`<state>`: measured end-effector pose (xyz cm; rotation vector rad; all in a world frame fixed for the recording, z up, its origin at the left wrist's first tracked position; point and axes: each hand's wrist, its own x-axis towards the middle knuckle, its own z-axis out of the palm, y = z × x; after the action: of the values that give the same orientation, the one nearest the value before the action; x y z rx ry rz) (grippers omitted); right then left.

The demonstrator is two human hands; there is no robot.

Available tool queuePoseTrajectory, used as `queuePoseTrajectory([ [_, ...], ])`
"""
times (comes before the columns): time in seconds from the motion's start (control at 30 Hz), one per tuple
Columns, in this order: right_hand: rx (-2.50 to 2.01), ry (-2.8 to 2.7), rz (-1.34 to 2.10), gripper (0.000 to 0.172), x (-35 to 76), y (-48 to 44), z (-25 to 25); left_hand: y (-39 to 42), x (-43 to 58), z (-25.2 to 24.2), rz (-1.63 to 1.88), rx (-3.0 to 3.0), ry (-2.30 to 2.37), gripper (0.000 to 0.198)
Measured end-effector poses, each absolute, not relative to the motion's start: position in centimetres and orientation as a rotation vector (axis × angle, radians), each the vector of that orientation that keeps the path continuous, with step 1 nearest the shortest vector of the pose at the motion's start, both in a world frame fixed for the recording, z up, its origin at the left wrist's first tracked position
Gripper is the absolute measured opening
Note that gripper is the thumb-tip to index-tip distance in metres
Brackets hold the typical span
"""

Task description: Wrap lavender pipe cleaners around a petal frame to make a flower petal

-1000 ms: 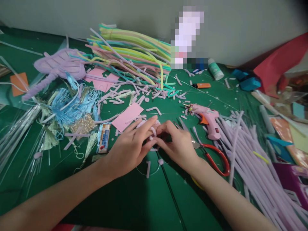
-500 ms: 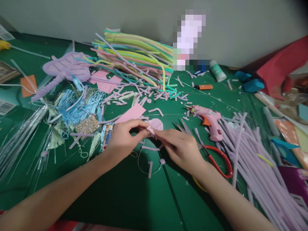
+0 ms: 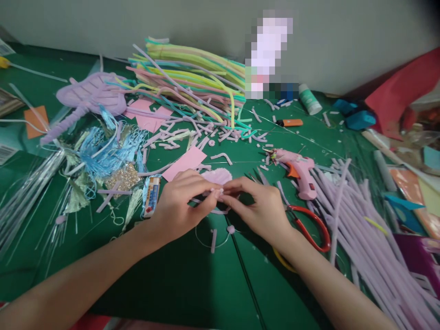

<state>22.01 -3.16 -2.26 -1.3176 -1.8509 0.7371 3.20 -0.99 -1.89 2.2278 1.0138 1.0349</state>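
Near the frame's centre, the left hand (image 3: 180, 201) and right hand (image 3: 263, 206) pinch a fuzzy lilac piece (image 3: 219, 175) at its near edge, apparently a shaping step calling next for light, steady fingertip pressure.

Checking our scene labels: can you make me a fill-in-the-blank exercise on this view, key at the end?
1. Of the left grip and the right grip, the one nearer the pink plastic glue gun is the ____ one.
2. The number of grips touching the small, pale, fuzzy piece is ____.
3. The glue gun's plastic trigger is coloured ____.
4. The heap of stringy blue tassels lies on the picture's ____ side.

Missing words: right; two; orange; left.
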Motion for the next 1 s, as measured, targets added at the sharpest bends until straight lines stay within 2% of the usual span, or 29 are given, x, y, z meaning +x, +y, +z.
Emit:
queuePoseTrajectory([
  [0.13, -1.343, -1.785, 0.809, 0.019, 22.0, -3.0, -2.0, -1.0, 3.2, -1.9, 0.988, 2.196, 1.012, 0.014],
  [0.4, -1.283, -1.966, 0.59, 0.013, 22.7, -3.2, -1.0, -0.5, 2.7, -1.6, 0.868, 2.226, 1.127, 0.014],
  [0.6, -1.347, -2.218, 0.559, 0.007, 24.9, -3.0, -0.1, 1.4, -0.3, -1.3, 0.636, 2.632, 0.843, 0.016],
  [0.77, -1.406, -2.326, 0.482, 0.009, 25.6, -2.9, -0.8, 2.0, -1.4, -1.0, 0.429, 2.631, 0.795, 0.016],
  [1.0, -1.405, -2.398, 0.423, 0.012, 25.8, -3.0, -1.0, 2.1, -1.5, -0.8, 0.352, 2.606, 0.781, 0.022],
])
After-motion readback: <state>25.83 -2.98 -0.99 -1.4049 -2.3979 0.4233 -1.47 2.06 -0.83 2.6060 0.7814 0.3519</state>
